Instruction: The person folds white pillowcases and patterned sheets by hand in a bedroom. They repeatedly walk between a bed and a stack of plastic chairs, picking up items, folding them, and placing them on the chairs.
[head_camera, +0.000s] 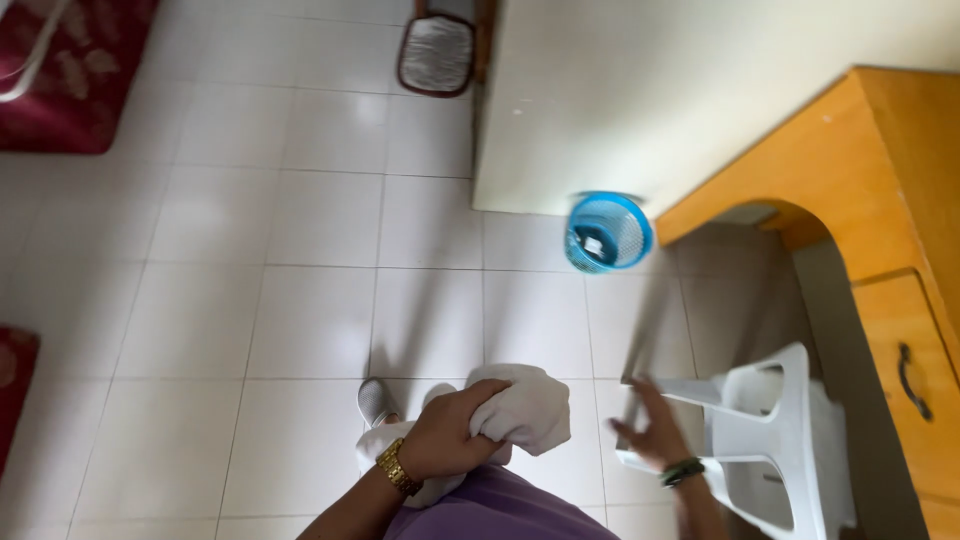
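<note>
A: In the head view, what does the left hand (445, 435) do?

B: It is clenched around a white cloth (520, 405), held in front of the body, above the tiled floor (300, 250). A gold watch (398, 467) is on that wrist.

A: How will the cloth handle?

B: I judge it soft, light and not fragile. It folds and hangs, so a grip on the bunched middle, as now, seems best; loose ends can slip down.

A: And the right hand (655, 425)?

B: It is blurred, with fingers spread, and grasps nothing. It is just beside the top edge of a white plastic chair (770, 440); I cannot tell if it touches it. A dark band (683, 470) is on the wrist.

A: Any containers?

B: A blue mesh bin (607, 232) stands near the wall, beside the wooden desk (880, 200). Something small and white lies inside; what it is, I cannot tell.

A: Anything else?

B: A red rug (70, 70) lies far left.
</note>
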